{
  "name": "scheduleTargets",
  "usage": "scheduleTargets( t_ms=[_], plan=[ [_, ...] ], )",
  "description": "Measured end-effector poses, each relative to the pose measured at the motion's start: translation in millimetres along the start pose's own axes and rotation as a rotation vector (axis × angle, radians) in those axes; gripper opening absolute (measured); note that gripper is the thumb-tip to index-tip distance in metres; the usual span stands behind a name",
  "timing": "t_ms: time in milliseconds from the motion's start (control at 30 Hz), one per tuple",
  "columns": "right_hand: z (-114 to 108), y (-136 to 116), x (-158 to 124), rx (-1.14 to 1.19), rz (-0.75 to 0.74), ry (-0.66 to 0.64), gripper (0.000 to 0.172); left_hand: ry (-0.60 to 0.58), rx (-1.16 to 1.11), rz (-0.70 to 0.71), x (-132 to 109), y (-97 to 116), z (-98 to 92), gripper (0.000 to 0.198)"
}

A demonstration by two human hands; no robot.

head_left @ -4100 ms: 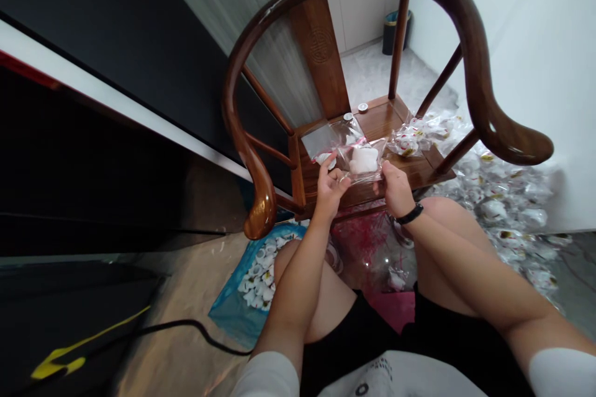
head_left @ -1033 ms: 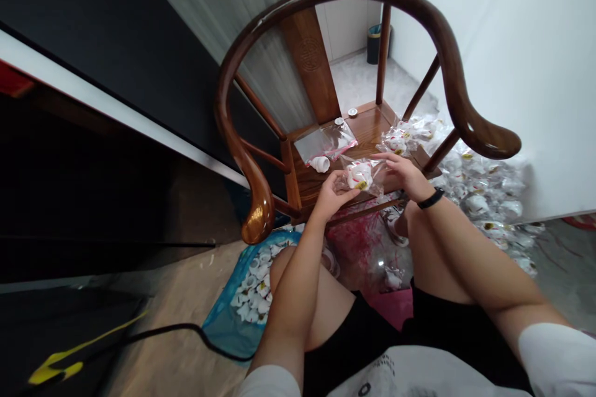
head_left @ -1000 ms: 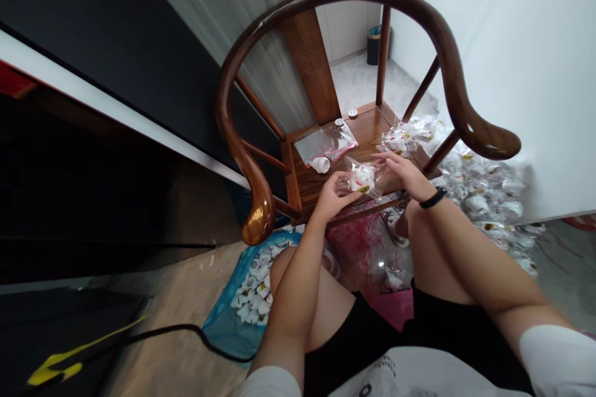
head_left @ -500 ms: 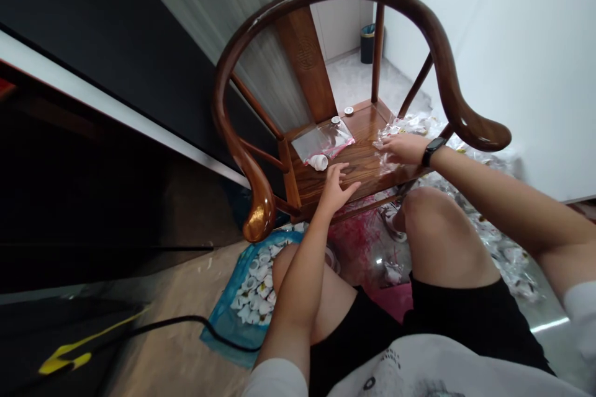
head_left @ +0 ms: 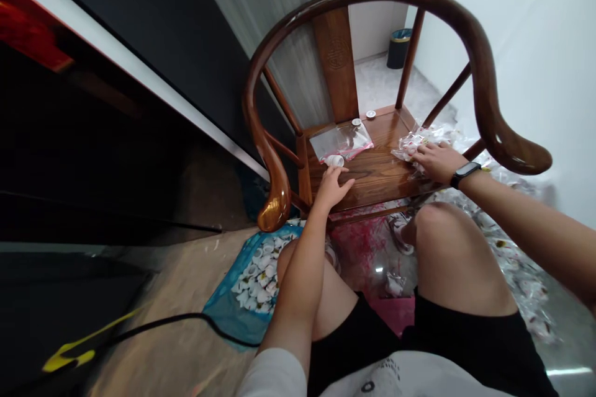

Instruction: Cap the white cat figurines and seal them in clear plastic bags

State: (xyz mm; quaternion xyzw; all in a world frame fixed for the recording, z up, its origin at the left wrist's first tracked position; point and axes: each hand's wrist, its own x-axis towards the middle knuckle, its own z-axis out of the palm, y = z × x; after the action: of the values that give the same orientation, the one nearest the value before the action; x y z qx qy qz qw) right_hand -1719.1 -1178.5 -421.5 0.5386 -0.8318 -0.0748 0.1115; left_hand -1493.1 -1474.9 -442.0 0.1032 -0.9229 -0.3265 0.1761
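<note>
My left hand (head_left: 331,189) lies open at the front of the wooden chair seat (head_left: 372,186), its fingertips just below a small white plastic piece (head_left: 334,160). That piece rests on the edge of a flat transparent bag with red markings (head_left: 342,141). My right hand (head_left: 435,161) lies on a heap of transparent bags holding white figurines (head_left: 406,146), its fingers extended over them. Two small white caps (head_left: 363,118) stand near the chair's back splat (head_left: 336,56).
The curved chair armrest (head_left: 479,56) arches over the seat. On the floor are a blue sheet with many white pieces (head_left: 254,285), several bagged figurines (head_left: 521,279), red-stained plastic (head_left: 358,248) and a black cable (head_left: 186,319). A wall (head_left: 526,56) stands at right.
The bagged figurine held a second ago is no longer in my hands. My right hand has moved right onto the heap, my left hand is empty near the white piece, and the view has shifted.
</note>
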Motion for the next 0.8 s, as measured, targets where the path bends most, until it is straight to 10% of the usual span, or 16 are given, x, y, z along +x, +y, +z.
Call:
scheduleTargets(
  t_ms=[200, 533, 800],
  plan=[
    [-17, -59, 33, 0.220, -0.049, 0.027, 0.036, -0.157, -0.056, -0.126, -5, 6, 7.7, 0.026],
    [59, -106, 182, 0.468, 0.204, 0.017, 0.066, -0.420, 0.035, -0.037, -6, 25, 13.1, 0.037],
    [89, -109, 191, 0.470, 0.186, 0.010, 0.068, -0.474, 0.038, 0.066, -3, 31, 11.5, 0.040]
  ],
)
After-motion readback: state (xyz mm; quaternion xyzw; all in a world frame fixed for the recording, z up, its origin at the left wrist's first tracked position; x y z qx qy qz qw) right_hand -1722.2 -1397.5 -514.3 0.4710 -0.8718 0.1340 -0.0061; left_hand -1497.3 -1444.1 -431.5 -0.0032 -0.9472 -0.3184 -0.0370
